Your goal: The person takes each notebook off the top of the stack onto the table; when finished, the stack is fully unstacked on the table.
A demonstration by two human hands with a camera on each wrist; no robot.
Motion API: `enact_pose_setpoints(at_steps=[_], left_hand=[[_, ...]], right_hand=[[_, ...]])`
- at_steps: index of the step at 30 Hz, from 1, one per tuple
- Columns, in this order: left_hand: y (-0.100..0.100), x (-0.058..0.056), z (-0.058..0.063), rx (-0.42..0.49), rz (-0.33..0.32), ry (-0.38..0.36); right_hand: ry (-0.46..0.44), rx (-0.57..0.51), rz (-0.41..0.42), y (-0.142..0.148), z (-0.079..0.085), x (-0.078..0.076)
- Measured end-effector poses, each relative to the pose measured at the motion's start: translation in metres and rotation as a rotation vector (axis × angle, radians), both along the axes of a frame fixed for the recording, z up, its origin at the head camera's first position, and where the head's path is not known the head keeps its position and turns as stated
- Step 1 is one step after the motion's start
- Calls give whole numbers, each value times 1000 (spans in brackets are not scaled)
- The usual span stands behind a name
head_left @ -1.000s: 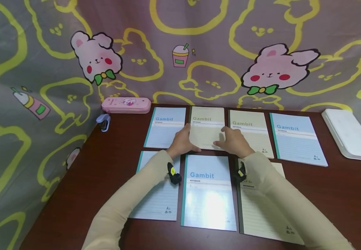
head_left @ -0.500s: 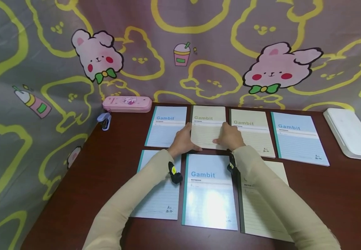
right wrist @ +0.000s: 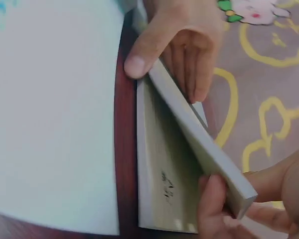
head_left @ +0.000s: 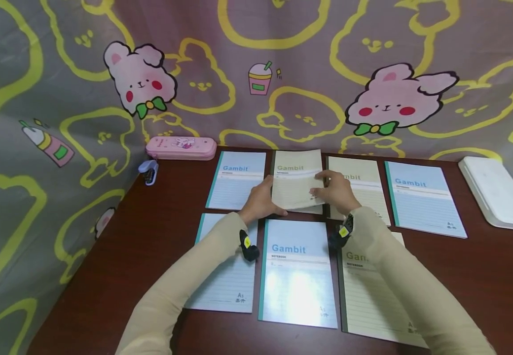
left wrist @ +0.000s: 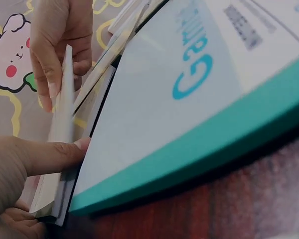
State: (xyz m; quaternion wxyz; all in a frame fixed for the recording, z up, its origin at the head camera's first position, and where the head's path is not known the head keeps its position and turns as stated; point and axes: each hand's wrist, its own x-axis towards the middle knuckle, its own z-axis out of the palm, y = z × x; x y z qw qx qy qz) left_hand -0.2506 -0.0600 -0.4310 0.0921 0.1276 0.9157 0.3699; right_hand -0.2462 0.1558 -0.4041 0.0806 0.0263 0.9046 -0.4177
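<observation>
In the head view, a cream Gambit notebook (head_left: 294,190) in the back row is tilted, its right side raised. My right hand (head_left: 337,193) pinches it near its front right corner, thumb on one face and fingers on the other. Beneath lies another cream notebook (right wrist: 159,174), its A5 mark showing through the wedge-shaped gap. My left hand (head_left: 258,201) grips the pair at the front left corner, thumb along the near edge and fingers by the left side. In the left wrist view, the left thumb (left wrist: 60,154) crosses the notebooks' edges.
Blue notebooks (head_left: 425,197) and other cream notebooks (head_left: 358,172) lie in two rows around the hands. At the back left are a pink pencil case (head_left: 181,148) and a small stapler-like object (head_left: 148,172). A white case (head_left: 498,192) lies at right; a patterned curtain stands behind.
The right hand, earlier at the right edge of the flat cream notebook, has taken its front right corner and raised it, uncovering the one below. The left hand has stayed in place.
</observation>
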Motion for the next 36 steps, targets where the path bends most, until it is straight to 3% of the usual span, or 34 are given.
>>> enact_pose_setpoints(at_steps=[4,14,19,22,25,28,31,36], left_hand=[[-1,0,-1,4,-4,2],[3,-1,-2,35,-12,1],[2,-2,-3,47,-9,22],[1,-3,-3,52,-4,32],[4,-3,-2,36,0,37],[5,-3,-2,24,-3,32],[4,-3,-2,14,1,25],[4,-2,-4,5,15,17]], right_hand=[[-44,-141,-29,2,-4,1],[-38,-304,-131,21,-12,12],[-2,-340,-170,41,-7,29],[22,-426,-167,58,-1,50],[49,-539,-163,81,6,78],[79,-582,-169,105,11,108],[82,-541,-186,127,13,137],[71,-269,-219,161,9,180]])
